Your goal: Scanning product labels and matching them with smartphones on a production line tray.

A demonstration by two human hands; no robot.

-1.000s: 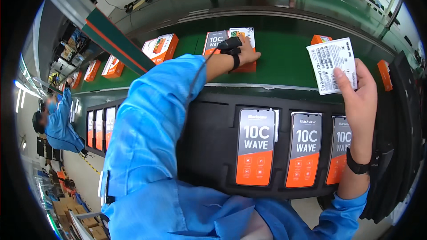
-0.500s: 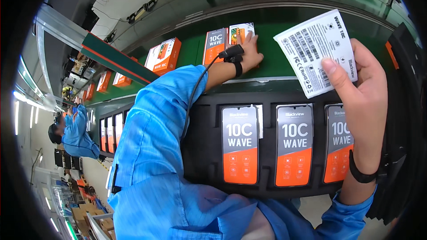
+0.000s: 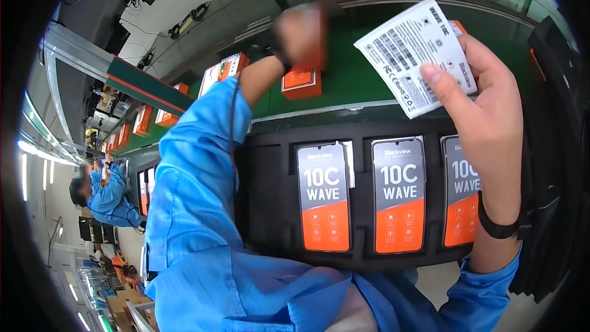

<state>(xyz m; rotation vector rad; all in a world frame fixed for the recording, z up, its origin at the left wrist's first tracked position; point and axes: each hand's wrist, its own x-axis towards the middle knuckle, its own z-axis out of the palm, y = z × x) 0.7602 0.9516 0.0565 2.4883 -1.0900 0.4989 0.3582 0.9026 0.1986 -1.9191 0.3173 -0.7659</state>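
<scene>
My right hand (image 3: pixel 485 95) pinches a squarish, flat white barcode label (image 3: pixel 409 55), its thumb on the printed face; whether it is one sheet or a stack I cannot tell. My left hand (image 3: pixel 298 37), smeared by motion, is over the green conveyor belt with an upright orange phone box (image 3: pixel 317 37), also blurred, in its fingers. Another orange and grey box (image 3: pixel 301 84) stands just below that hand. Nearer me, a black foam tray (image 3: pixel 264 203) holds a left phone (image 3: pixel 324 200), a middle phone (image 3: pixel 399 197) and a right phone (image 3: pixel 461 190), the last partly behind my right wrist.
The green belt (image 3: pixel 356 86) crosses beyond the tray, with a white and orange box (image 3: pixel 222 74) and several more toward the left. A green bar (image 3: pixel 147 86) spans the belt. Black trays (image 3: pixel 553 209) are stacked at right. A co-worker in blue (image 3: pixel 114 193) is at far left.
My left hand has moved up and left, lifting the orange box off the belt. My right hand and the label have shifted slightly left and up. The tray appears slightly further left.
</scene>
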